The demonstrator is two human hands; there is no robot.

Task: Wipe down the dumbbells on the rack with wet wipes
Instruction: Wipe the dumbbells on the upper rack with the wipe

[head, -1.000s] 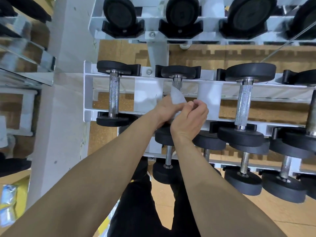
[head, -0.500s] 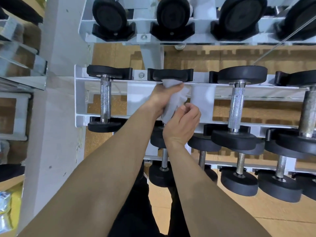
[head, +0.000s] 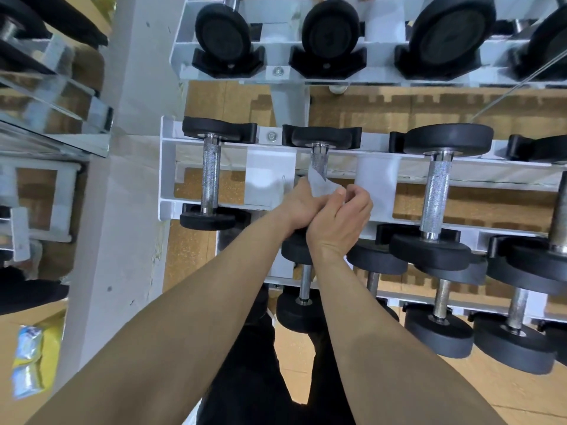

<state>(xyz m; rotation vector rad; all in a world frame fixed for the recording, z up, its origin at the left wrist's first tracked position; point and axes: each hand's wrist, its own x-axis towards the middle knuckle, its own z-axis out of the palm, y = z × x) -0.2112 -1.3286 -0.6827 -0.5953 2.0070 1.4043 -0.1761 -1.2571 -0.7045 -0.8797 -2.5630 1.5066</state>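
My left hand (head: 302, 205) wraps the wet wipe (head: 321, 184) round the dumbbell handle (head: 318, 159), right hand (head: 340, 217) pinching it — I'd twist along the knurling.

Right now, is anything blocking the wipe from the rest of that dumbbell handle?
Nothing visible does. The left hand and right hand hold the wipe against the handle, and the bare metal above it runs unobstructed to the black end weight.

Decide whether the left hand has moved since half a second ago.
Yes. The left hand, gripping the wipe, slid back down the handle, away from the dumbbell's far head.
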